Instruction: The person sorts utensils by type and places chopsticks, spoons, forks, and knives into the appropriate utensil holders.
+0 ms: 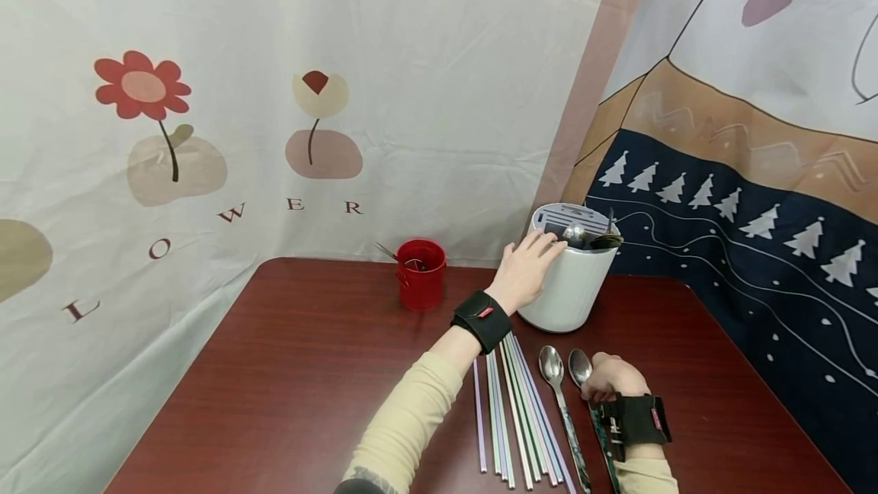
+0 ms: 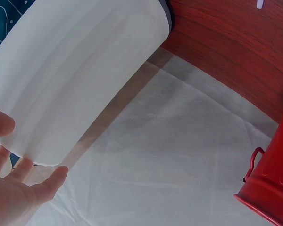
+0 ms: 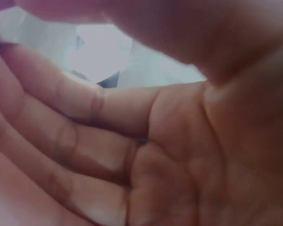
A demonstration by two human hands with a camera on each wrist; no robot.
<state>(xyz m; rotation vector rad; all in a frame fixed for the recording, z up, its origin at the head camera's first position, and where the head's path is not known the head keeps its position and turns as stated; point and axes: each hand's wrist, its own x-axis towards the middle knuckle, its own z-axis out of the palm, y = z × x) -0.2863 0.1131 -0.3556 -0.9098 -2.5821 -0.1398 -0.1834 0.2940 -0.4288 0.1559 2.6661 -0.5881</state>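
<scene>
A white utensil holder point(image 1: 565, 288) stands near the back right of the table. My left hand point(image 1: 528, 269) touches its rim with spread, fairly straight fingers. In the left wrist view, the fingertips point(image 2: 56, 179) meet the rim of the holder's white wall point(image 2: 70, 84). At the front right, my right hand point(image 1: 615, 376) pinches a metal spoon point(image 1: 579, 366) just below its bowl, the dark patterned handle point(image 1: 602, 441) running toward me. The right wrist view shows my curled fingers point(image 3: 85, 136); no spoon is visible there. A second metal spoon point(image 1: 551, 364) lies to the left.
Several slim pastel sticks point(image 1: 519, 418) lie side by side left of the spoons. Metal utensils point(image 1: 575, 233) stand inside the white holder. At the back edge is a red pot point(image 1: 421, 280) holding small utensils. Printed cloth point(image 1: 411, 97) hangs behind the brown table point(image 1: 309, 341).
</scene>
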